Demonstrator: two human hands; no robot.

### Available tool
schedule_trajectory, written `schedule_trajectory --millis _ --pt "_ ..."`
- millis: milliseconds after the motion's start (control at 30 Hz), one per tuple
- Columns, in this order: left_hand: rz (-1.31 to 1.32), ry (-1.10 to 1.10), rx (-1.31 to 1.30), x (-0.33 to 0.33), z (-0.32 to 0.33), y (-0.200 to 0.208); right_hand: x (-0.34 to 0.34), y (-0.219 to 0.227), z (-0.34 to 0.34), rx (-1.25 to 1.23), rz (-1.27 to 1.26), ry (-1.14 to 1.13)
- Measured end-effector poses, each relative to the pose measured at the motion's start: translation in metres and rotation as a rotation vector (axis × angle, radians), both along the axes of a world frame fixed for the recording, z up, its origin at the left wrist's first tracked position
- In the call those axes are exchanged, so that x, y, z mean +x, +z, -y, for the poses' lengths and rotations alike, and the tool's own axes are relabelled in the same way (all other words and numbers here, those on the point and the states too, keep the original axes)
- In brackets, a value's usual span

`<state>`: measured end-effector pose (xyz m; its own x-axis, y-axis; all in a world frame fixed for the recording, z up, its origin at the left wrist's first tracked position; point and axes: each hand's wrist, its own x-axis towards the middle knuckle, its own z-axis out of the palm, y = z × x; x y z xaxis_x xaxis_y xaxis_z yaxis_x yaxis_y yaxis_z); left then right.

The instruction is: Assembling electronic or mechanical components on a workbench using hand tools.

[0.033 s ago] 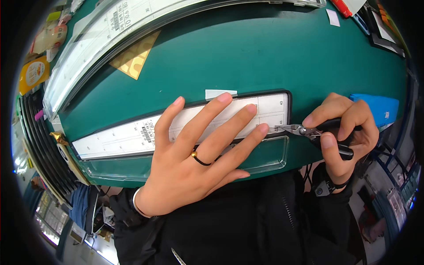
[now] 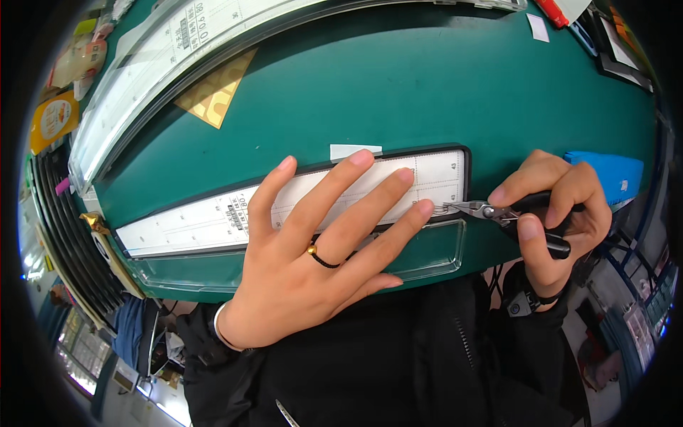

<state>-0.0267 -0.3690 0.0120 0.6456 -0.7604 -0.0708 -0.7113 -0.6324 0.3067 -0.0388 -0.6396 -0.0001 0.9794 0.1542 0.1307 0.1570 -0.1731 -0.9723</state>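
Note:
A long, narrow black-rimmed tray [image 2: 435,178] lined with white printed card lies across the green table. My left hand [image 2: 320,249] is spread over it, fingers stretched out and fingertips on the card. My right hand [image 2: 558,220] grips a small pair of pliers [image 2: 491,211] with black handles. The metal jaws reach over the tray's near right corner. At their tips, beside my left index fingertip, are small thin silvery pieces [image 2: 441,208], too small to name. A clear plastic lid [image 2: 434,256] lies along the tray's near side, partly hidden under my left hand.
A larger clear-covered case [image 2: 156,78] curves across the far left, with a yellow card [image 2: 217,96] by it. A white strip [image 2: 354,151] sits behind the tray. A blue packet [image 2: 605,176] lies beyond my right hand. Stacked black trays [image 2: 67,235] stand at left.

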Motion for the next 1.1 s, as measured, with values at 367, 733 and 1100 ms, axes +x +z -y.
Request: schedule_trajectory --millis 367,733,1100 --pt "-0.02 0.021 -0.026 -0.0022 0.0 -0.0009 -0.004 0.0015 -0.0029 -0.056 -0.045 -0.005" --pt "0.01 0.014 -0.103 -0.0004 0.0001 -0.0029 -0.0033 -0.0011 -0.001 0.028 -0.041 0.007" --pt "0.001 0.03 -0.108 -0.0014 0.0008 -0.0027 -0.0031 0.0002 0.0014 -0.027 -0.015 0.05"
